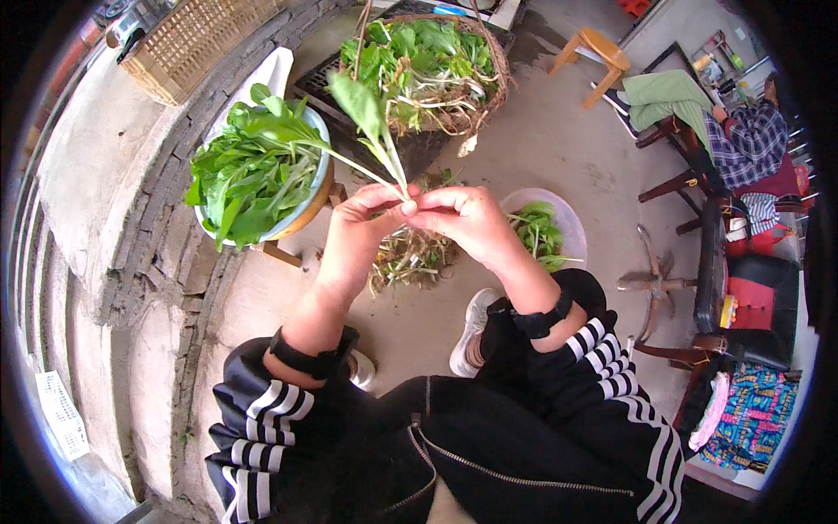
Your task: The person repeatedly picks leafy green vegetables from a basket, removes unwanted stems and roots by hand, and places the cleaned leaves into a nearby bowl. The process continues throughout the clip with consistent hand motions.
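Note:
My left hand [370, 219] and my right hand [461, 213] meet at fingertip height in front of me, both pinching the pale stem base of a leafy green plant [370, 124]. Its leaves spread up and to the left. Left of my hands, a round basin [319, 190] is heaped with leafy greens [255, 170]. Beyond my hands stands a wicker basket [501, 62] full of greens with pale stems and roots [438, 72]. A pile of root and stem trimmings [412, 255] lies on the floor below my hands. At right, a pale round dish [573, 229] holds small greens [540, 229].
Concrete steps [150, 262] curve along the left, with a woven bamboo basket [190, 52] on top. A wooden stool [596, 49] stands at the upper right. A seated person [740, 137] is at the far right, near dark chairs [710, 268] and a metal-legged stand [655, 283].

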Tool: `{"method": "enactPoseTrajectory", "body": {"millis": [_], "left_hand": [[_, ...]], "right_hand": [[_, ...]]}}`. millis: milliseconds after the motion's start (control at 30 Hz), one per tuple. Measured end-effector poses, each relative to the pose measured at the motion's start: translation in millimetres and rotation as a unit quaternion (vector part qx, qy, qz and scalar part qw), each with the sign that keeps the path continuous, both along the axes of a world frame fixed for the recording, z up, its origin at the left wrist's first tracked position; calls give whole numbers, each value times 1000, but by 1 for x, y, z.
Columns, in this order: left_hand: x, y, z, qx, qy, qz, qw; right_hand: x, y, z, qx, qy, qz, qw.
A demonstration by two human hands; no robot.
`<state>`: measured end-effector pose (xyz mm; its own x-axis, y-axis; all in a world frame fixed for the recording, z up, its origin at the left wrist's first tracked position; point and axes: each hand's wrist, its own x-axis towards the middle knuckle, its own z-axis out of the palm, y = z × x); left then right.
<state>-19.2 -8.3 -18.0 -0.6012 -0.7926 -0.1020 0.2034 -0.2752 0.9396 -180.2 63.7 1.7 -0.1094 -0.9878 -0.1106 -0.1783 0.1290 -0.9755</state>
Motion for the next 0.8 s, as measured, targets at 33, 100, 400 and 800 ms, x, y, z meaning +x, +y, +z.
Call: {"method": "enactPoseTrajectory", "body": {"millis": [33, 100, 400, 800], "left_hand": [[0, 0, 0, 29, 23, 6, 999], [5, -2, 2, 73, 71, 10, 995], [6, -8, -4, -30, 57, 26, 998], [-15, 8, -9, -57, 99, 85, 990]], "right_hand": [[1, -2, -1, -36, -25, 9, 999], [0, -4, -6, -40, -54, 4, 998], [6, -4, -11, -200, 167, -35, 965], [12, -7, -17, -279, 243, -173, 913]]}}
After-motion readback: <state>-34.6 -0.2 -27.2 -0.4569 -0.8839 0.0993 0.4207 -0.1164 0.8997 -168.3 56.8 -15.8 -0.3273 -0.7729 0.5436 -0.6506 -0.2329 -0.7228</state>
